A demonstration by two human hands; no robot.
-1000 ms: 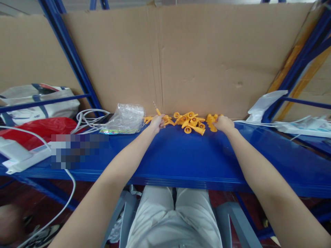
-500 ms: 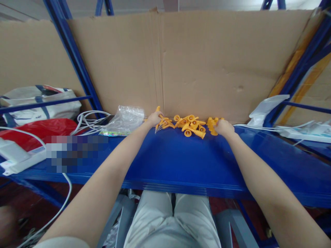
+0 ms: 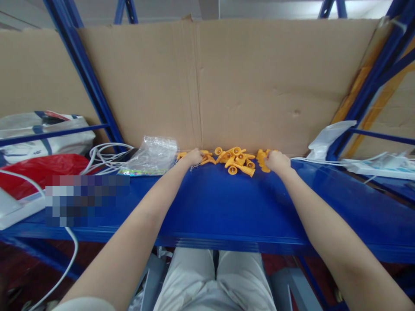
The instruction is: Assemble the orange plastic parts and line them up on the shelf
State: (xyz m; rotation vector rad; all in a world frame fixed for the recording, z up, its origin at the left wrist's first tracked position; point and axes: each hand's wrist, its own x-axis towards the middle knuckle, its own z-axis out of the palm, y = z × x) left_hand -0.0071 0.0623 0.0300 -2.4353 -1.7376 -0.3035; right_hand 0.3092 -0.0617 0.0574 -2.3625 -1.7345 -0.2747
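Two bare hands rest at the blue metal bench's back edge: left hand and right hand, fingers curled onto small orange plastic horn-shaped pieces heaped against brown cardboard.

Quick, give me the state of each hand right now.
Left hand: curled on small orange plastic trumpet-shaped pieces at the heap's left end; grip cannot be told.
Right hand: closed on pieces at the right end.

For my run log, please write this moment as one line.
left hand: on yellow parts, grip unclear | right hand: on yellow parts | parts: piled on blue shelf against cardboard | plastic bag: left of pile
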